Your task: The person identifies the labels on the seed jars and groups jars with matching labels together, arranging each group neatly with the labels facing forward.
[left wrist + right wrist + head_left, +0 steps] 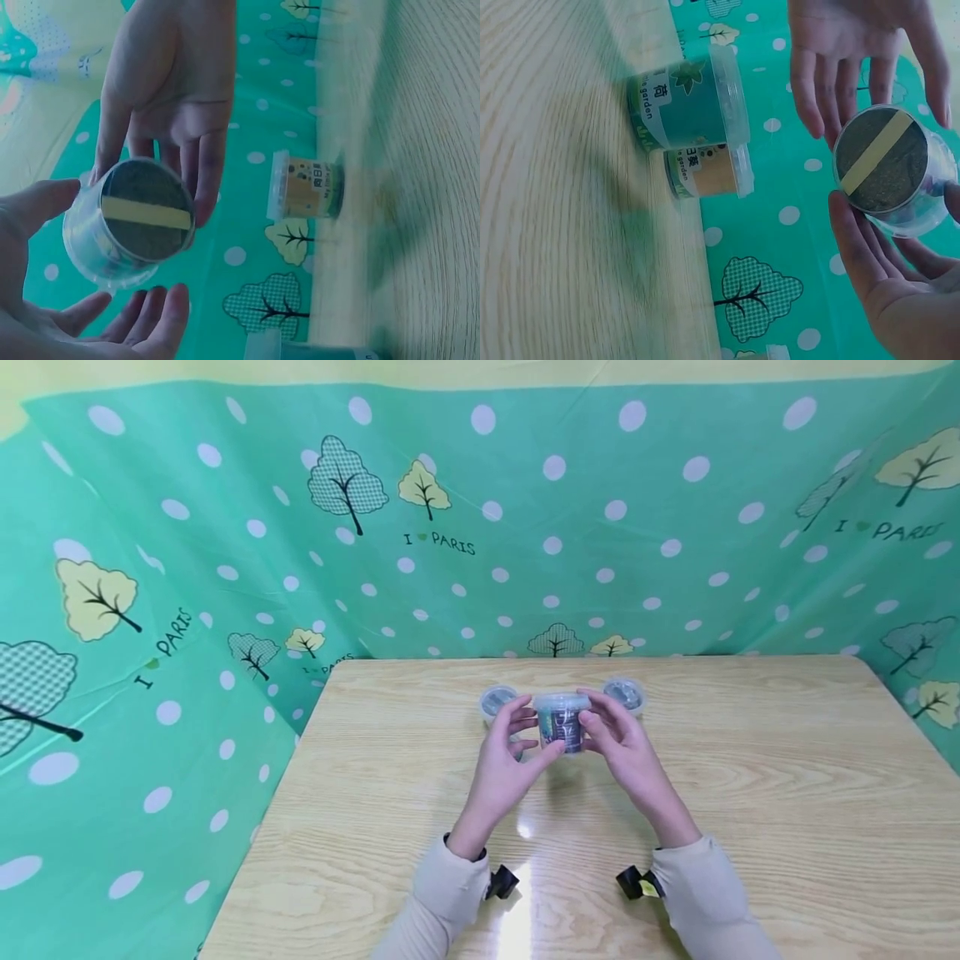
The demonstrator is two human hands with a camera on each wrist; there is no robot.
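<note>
Held tub: a clear plastic tub [562,723] with a dark label is hanging above the worktop [345,810], between both hands, its lid [561,700] facing up.
Tub base: dark contents [885,180] are showing through, a pale yellow strip [146,213] running across.
Left hand [504,762]: grasping the plastic tub – its thumb is pressing low on the near side.
Right hand [628,750]: grasping the same tub – its thumb is resting on the label, its fingers reaching round the upper side.
Green tub [679,101]: standing on the worktop, partly hiding behind the left hand in the head view.
Left rear tub [705,171]: standing just behind the green tub, showing an orange label.
Right rear tub [306,186]: standing apart from those two, also wearing an orange label.
Backdrop: a green dotted cloth [517,468] is hanging behind the worktop.
Sleeves: pale cuffs [452,878] are covering both forearms.
</note>
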